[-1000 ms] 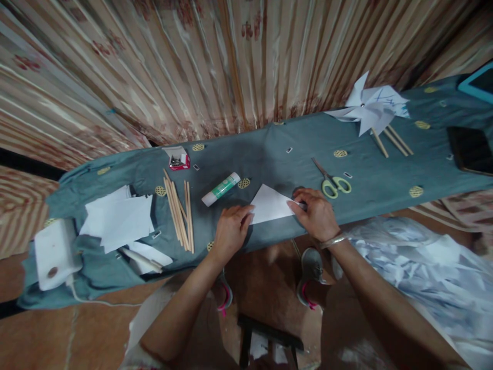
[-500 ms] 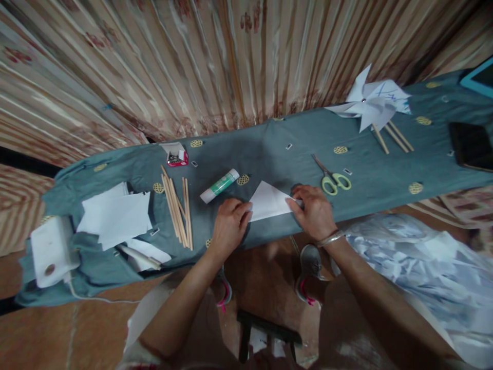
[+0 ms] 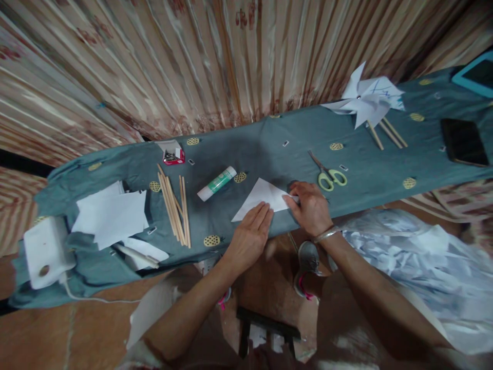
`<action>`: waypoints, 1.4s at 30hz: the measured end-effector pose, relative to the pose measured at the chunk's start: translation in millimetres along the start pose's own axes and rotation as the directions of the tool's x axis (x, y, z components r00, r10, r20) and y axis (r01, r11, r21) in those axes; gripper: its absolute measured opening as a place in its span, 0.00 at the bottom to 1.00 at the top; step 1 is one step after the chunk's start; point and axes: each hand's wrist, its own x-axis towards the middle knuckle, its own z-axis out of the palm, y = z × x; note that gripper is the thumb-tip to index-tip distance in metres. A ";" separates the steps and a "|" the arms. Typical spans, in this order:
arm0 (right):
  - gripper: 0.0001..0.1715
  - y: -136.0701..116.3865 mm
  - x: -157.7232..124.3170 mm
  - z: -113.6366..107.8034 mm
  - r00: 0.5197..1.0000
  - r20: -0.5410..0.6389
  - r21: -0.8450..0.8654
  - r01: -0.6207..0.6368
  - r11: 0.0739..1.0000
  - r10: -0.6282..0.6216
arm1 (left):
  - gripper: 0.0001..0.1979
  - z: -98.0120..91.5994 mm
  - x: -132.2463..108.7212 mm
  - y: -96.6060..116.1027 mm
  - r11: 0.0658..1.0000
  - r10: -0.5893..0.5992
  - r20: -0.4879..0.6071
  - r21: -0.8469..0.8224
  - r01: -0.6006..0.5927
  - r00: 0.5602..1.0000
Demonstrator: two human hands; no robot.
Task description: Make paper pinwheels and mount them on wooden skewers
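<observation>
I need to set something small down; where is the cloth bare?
Behind the folded paper, between the glue stick and scissors; also between the scissors and black device. The left end is crowded: paper sheets, wooden sticks.

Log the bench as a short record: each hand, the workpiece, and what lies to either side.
Left hand: fingers laid flat on the white paper triangle
Right hand: thumb and fingers hold the triangle's right corner
Workpiece: paper on the cloth, apex pointing away from the person
Left side: glue stick, wooden sticks, red box, white sheets
Right side: green-handled scissors; farther, paper pinwheels
</observation>
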 end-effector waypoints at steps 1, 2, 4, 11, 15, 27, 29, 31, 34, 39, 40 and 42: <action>0.22 -0.4 -0.4 -0.4 1.000 0.000 -0.006 -0.004 1.000 0.004 | 0.21 0.9 -0.4 1.3 1.000 -0.006 0.005 -0.005 0.006 1.000; 0.22 -1.8 -1.1 -0.8 1.000 -0.004 -0.014 -0.009 1.000 0.009 | 0.22 1.4 -0.6 1.9 1.000 -0.011 0.009 -0.010 0.011 1.000; 0.23 -8.1 -3.8 -1.5 1.000 -0.021 -0.046 -0.023 0.999 0.022 | 0.22 1.7 -0.4 2.0 1.000 -0.015 0.013 -0.019 0.015 1.000; 0.29 -40.5 -19.9 5.4 1.000 -0.004 -0.154 -0.001 0.988 0.000 | 0.22 1.4 1.3 2.8 1.000 -0.019 -0.001 -0.025 0.019 1.000; 0.30 -24.2 -26.2 5.7 0.996 -0.056 -0.166 -0.084 0.983 0.075 | 0.22 -3.4 -8.8 -3.3 0.998 -0.025 0.005 -0.052 0.025 1.000; 0.29 19.3 -36.2 -3.8 0.979 -0.125 -0.090 -0.173 0.981 0.161 | 0.20 -35.4 -63.6 -35.2 0.991 -0.119 -0.078 -0.077 0.113 0.990; 0.27 21.5 -37.0 -5.2 0.977 -0.133 -0.082 -0.178 0.981 0.166 | 0.19 -36.2 -66.8 -36.2 0.987 -0.138 -0.075 -0.093 0.131 0.988; 0.26 24.4 -36.7 -8.5 0.972 -0.149 -0.075 -0.191 0.979 0.179 | 0.18 -36.5 -68.2 -36.7 0.982 -0.163 -0.075 -0.109 0.155 0.984; 0.23 25.4 -32.6 -14.3 0.970 -0.158 -0.010 -0.191 0.982 0.187 | 0.15 -38.7 -67.0 -38.0 0.967 -0.211 -0.099 -0.166 0.193 0.973; 0.24 10.2 -17.3 -11.3 0.994 -0.037 0.087 -0.101 0.991 0.104 | 0.15 -47.3 -55.2 -41.1 0.879 -0.372 -0.123 -0.365 0.307 0.920; 0.26 6.1 -13.9 -8.4 0.996 -0.005 0.083 -0.084 0.993 0.084 | 0.15 -48.3 -52.0 -41.4 0.858 -0.404 -0.126 -0.394 0.328 0.906; 0.30 -0.8 -7.1 -2.5 0.997 0.060 0.074 -0.062 0.995 0.058 | 0.15 -48.3 -45.8 -41.0 0.826 -0.446 -0.120 -0.437 0.356 0.887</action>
